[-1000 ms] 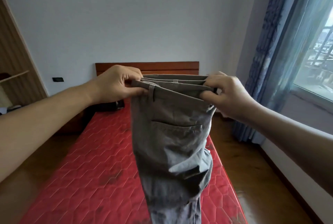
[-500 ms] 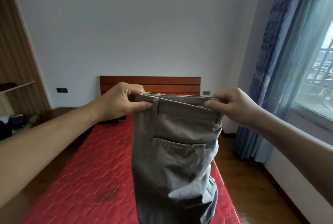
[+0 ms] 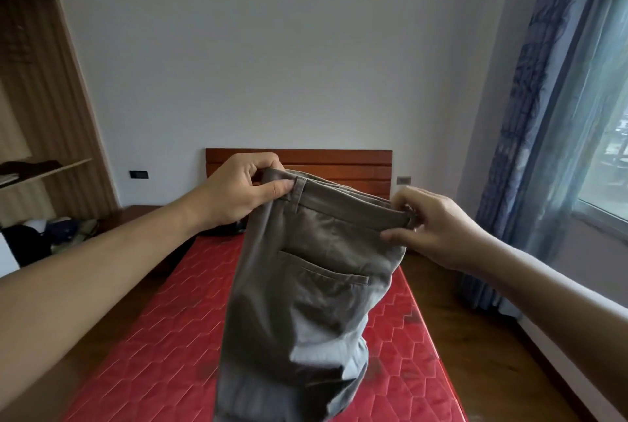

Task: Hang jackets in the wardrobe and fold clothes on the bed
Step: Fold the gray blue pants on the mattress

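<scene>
Head view: left grip (image 3: 238,190) and right grip (image 3: 438,228) pinch trousers (image 3: 306,285) at the waistband; long axis hangs toward 6 o'clock, over bed (image 3: 153,336).

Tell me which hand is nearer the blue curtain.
Right. The right hand holds the trousers at the waistband end on the curtain side; the left hand grips the other end, toward the wardrobe.

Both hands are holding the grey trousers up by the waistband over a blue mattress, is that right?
No, the mattress is red, not blue, as the head view shows. The left hand and right hand do hold the grey trousers by the waistband over it.
</scene>
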Tool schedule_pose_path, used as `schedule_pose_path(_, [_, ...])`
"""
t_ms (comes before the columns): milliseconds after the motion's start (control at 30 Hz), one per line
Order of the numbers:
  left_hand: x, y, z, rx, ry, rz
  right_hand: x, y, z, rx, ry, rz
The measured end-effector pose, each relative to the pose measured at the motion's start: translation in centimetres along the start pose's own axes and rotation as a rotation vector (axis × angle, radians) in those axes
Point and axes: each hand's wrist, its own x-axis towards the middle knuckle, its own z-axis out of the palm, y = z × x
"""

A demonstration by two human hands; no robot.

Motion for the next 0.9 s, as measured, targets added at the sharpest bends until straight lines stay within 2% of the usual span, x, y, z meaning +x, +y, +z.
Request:
schedule_pose_path(33, [-0.2,-0.1,-0.2,0.017,-0.009,-0.01,0.1,0.3,0.2,0.018,0.042,0.003])
schedule_pose_path(167, [-0.7,0.4,-1.4,0.065,0.016,-0.061,0.7,-0.1,0.2,0.394,0.059,0.107])
schedule_pose_path(267, [-0.9,0.7,-2.4,0.113,-0.04,-0.126,1.3,-1.0,0.9,0.383,0.059,0.106])
schedule_pose_path(400, [-0.9,0.9,-3.4,0.359,-0.16,-0.165,2.3,-1.9,1.7,0.507,0.132,0.151])
schedule_pose_path(567, [-0.2,0.8,-3.9,0.559,-0.278,-0.242,3.3,-3.2,2.1,0.554,0.205,0.06])
schedule_pose_path(667, [0.5,1.2,-3.2,0.515,-0.207,-0.248,3.6,-2.6,1.6,0.604,0.273,0.05])
schedule_pose_path(733, [1.2,2.0,-2.3,0.431,-0.106,-0.209,3.3,-1.4,0.3,0.757,0.232,0.079])
schedule_pose_path(800, [2.0,2.9,-1.4,0.39,-0.045,-0.164,2.7,-0.1,-1.0,0.905,0.083,0.133])
schedule_pose_path(867, [2.9,3.5,-0.2,0.405,-0.046,-0.144,1.8,1.2,-1.3,0.85,-0.017,0.187])
schedule_pose_path(900, [3.4,3.8,0.4,0.429,-0.062,-0.152,1.5,1.9,-1.2,0.793,0.006,0.214])
